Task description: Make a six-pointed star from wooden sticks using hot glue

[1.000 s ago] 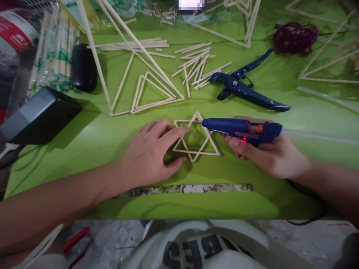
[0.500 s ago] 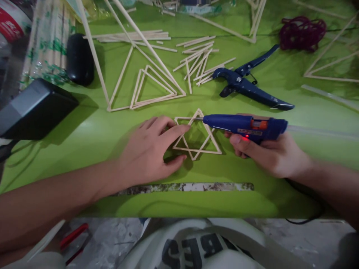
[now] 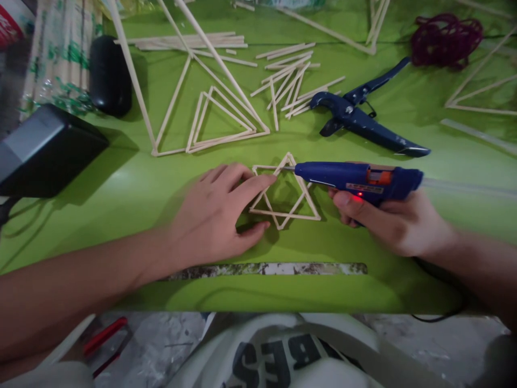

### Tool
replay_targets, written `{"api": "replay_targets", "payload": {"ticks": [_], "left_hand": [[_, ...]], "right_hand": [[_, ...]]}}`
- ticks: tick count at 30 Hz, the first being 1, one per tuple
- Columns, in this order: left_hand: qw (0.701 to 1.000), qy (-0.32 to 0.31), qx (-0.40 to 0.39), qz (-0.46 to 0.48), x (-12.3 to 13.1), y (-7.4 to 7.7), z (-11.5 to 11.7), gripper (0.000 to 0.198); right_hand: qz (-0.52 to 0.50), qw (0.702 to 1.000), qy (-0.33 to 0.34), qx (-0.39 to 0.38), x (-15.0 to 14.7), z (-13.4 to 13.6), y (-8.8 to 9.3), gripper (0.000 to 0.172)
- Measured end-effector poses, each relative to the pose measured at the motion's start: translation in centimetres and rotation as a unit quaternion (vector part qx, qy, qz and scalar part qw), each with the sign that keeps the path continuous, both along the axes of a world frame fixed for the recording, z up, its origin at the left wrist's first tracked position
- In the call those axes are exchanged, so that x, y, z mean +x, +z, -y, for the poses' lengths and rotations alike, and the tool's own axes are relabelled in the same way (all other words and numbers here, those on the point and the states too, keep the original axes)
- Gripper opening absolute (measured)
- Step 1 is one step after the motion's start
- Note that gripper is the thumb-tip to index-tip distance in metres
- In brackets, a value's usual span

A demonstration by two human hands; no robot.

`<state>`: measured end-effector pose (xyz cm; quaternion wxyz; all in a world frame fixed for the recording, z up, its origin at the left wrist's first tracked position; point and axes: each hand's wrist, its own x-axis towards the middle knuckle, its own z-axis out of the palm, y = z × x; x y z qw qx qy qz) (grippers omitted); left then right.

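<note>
A six-pointed star of thin wooden sticks (image 3: 286, 216) lies in front of me on the green table. My right hand (image 3: 388, 218) is closed around the handle of a blue hot glue gun (image 3: 335, 173) with a lit red light. Its metal nozzle touches or hovers just over the star's upper left crossing; I cannot tell which. My left hand (image 3: 218, 215) rests at the star's left side with fingers stretched out. The index fingertip lies on the star close to the nozzle, while the thumb stays apart, near the lower left sticks.
Behind the star lie stick triangles (image 3: 226, 141), loose short sticks (image 3: 288, 81) and a dark blue cutter (image 3: 367, 124). A dark box (image 3: 52, 151), black case (image 3: 110, 75) and bagged sticks (image 3: 60, 59) occupy the left. Purple cord (image 3: 446, 40) and a clear glue stick (image 3: 476, 134) sit right.
The whole view has shifted slightly. Both hands, the star and the glue gun keep nearly the same places relative to each other, with the nozzle still at the upper left crossing.
</note>
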<state>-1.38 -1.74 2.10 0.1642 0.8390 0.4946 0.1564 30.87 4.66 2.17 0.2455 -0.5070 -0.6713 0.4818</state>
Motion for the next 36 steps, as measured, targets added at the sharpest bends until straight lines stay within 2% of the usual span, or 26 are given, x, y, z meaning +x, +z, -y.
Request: {"api": "replay_targets", "payload": {"ticks": [3,8,11,16,24,29,36], "left_hand": [[1.0,0.008,-0.01,0.007,0.1,0.2,0.0,0.061],[1.0,0.012,-0.017,0.016,0.1,0.4,0.0,0.06],[0.999,0.014,-0.019,0.03,0.1,0.3,0.0,0.059],[0.998,0.018,-0.018,0.049,0.1,0.3,0.0,0.051],[0.999,0.0,-0.017,0.034,-0.1,0.5,-0.1,0.035],[0.999,-0.008,-0.008,0.034,-0.2,0.3,-0.1,0.031],[0.999,-0.012,-0.001,0.038,-0.1,0.5,-0.1,0.031]], "right_hand": [[0.045,0.999,0.024,0.014,0.1,-0.1,0.3,0.046],[0.085,0.996,0.01,0.027,0.5,0.0,0.3,0.045],[0.084,0.996,0.005,0.029,0.7,0.1,0.1,0.05],[0.068,0.998,-0.006,0.016,0.9,0.1,-0.4,0.047],[0.087,0.995,0.025,0.044,0.9,0.0,-0.2,0.047],[0.095,0.994,0.016,0.043,0.9,0.0,-0.1,0.05],[0.076,0.995,0.022,0.055,0.5,0.0,0.1,0.041]]}}
